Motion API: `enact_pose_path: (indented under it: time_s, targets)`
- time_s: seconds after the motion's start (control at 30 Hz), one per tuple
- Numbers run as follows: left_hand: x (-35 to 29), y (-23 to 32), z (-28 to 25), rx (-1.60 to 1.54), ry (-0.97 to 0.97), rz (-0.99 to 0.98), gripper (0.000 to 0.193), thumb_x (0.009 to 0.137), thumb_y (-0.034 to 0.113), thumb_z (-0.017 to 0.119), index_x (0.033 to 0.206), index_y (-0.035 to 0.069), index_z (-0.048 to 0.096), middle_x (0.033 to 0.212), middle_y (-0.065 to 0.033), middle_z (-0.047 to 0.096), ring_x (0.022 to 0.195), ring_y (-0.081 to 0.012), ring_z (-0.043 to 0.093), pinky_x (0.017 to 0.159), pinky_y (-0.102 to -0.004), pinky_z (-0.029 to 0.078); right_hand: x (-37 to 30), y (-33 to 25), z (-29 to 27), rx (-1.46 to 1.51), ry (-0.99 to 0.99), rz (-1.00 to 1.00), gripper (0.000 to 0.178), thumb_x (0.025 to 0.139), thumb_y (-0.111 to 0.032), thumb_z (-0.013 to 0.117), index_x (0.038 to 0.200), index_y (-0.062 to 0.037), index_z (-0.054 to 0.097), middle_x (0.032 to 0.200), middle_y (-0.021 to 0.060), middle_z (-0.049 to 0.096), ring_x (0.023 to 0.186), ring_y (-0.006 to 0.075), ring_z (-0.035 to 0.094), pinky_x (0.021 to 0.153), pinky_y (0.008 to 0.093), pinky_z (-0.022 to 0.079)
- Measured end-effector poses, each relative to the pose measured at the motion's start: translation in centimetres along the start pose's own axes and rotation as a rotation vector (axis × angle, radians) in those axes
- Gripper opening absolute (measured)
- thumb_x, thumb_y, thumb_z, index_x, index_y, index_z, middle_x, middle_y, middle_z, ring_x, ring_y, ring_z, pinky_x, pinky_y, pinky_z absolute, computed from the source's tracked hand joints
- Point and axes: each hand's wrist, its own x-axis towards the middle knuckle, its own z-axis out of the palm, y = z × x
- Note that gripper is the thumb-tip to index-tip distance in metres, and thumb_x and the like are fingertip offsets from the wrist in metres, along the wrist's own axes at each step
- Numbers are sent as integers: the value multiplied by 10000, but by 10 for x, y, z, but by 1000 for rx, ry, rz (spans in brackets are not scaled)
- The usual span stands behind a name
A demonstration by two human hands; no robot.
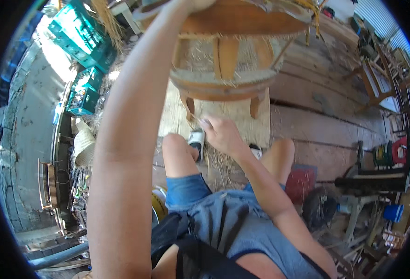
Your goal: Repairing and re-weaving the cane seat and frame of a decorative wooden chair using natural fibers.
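A wooden chair (223, 91) with curved legs stands before me, its seat frame edged with straw-like fibre. My left arm reaches up across the view, and my left hand (201, 3) rests at the chair's upper wooden part; its fingers are cut off by the top edge. Below the seat frame and above my knees, my right hand (222, 136) is closed with thumb and fingers together. A thin pale strand (194, 119), like straw, sticks out of its grip toward the chair leg.
Under the chair lies a pale board (261, 125) on a plank floor littered with straw. Teal crates (85, 90) and a woven cone-shaped basket (84, 145) are at the left. To the right are a wooden chair (377, 88), a dark bench (370, 183) and a blue bucket (393, 213).
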Motion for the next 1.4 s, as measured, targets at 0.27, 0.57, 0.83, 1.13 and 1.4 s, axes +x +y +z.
enact_pose_path:
  time_s: [0.27, 0.57, 0.83, 1.13, 1.4]
  targets:
    - [-33, 10, -31, -465, -315, 185, 770, 821, 680, 554, 1112, -22, 676, 1125, -259, 653, 1123, -358, 602, 969, -385, 436, 50, 51, -66, -339, -180, 447, 327, 919, -248, 561, 957, 76, 569, 942, 270, 633, 739, 327, 661, 646, 391, 525]
    - [-1, 0, 1, -385, -170, 64, 647, 866, 533, 628, 1188, -29, 648, 1155, -162, 669, 1052, -229, 619, 946, -333, 443, 47, 60, -78, 354, -377, 589, 275, 1014, -259, 463, 976, 5, 529, 665, 15, 516, 519, 95, 501, 455, 250, 414]
    - [3, 7, 4, -477, -256, -45, 696, 869, 549, 617, 1250, -34, 601, 1212, -157, 640, 1136, -224, 575, 978, -327, 422, 116, 41, -94, 133, 207, 261, 278, 1027, -281, 447, 1007, -53, 603, 651, 4, 490, 490, 80, 451, 426, 261, 377]
    - [-2, 7, 1, -403, -249, -62, 643, 870, 541, 617, 1200, -10, 645, 1159, -125, 672, 1079, -226, 610, 984, -310, 416, 123, 42, -83, 165, 336, 223, 260, 993, -253, 509, 924, -32, 628, 670, 17, 533, 541, 92, 485, 498, 280, 405]
    - [-11, 57, 20, -1179, -493, -266, 399, 942, 367, 583, 1106, 12, 665, 1034, -110, 696, 897, -204, 662, 819, -397, 550, 161, 128, -59, -362, 493, -46, 385, 951, -354, 521, 1049, -9, 659, 993, 219, 684, 913, 354, 653, 814, 456, 500]
